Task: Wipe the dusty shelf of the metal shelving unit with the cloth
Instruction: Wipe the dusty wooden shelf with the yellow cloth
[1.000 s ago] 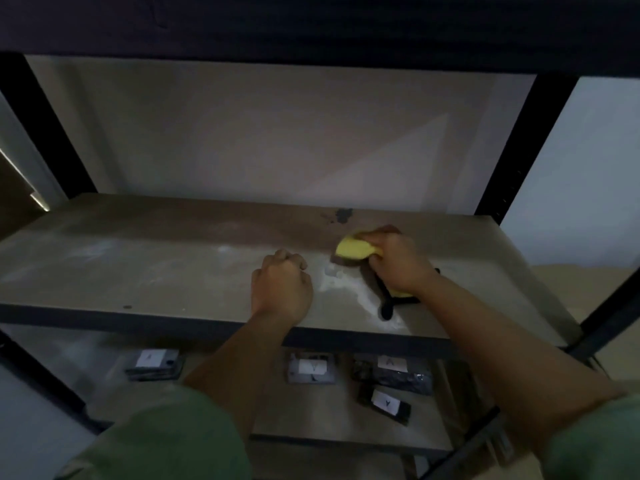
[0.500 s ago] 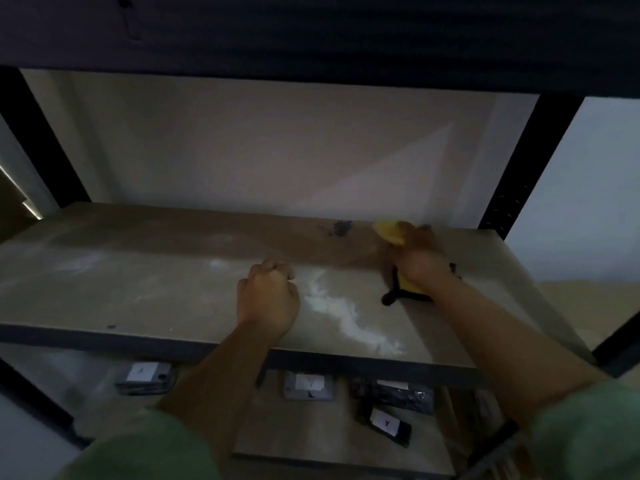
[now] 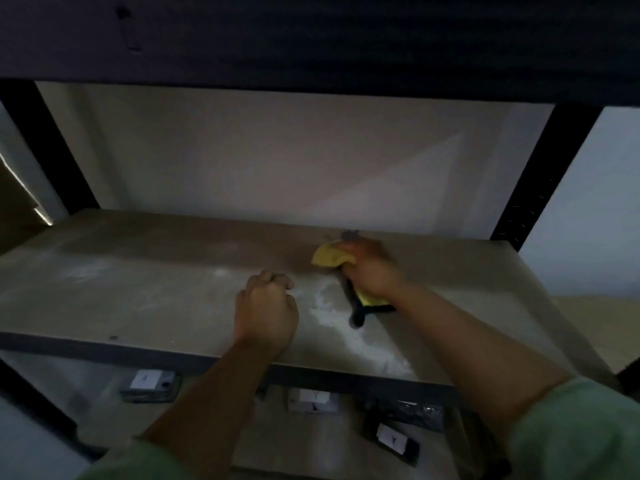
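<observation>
On the shelf [image 3: 121,299], the left hand [image 3: 266,311] is kept fisted, holding nothing (a brace, apparently). Beyond it, the cloth [image 3: 330,256], gripped in the right hand [image 3: 372,271], has been carried from mid-shelf toward the back edge, leaving a dust streak [image 3: 349,332] still to be wiped.

Cloth [image 3: 329,255] in right hand [image 3: 372,271] on shelf [image 3: 138,289]

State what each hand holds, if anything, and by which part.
The right hand grips the yellow cloth around its middle, bunched ends sticking out at both sides. The left hand is a closed fist resting on the shelf; nothing shows in it.
</observation>
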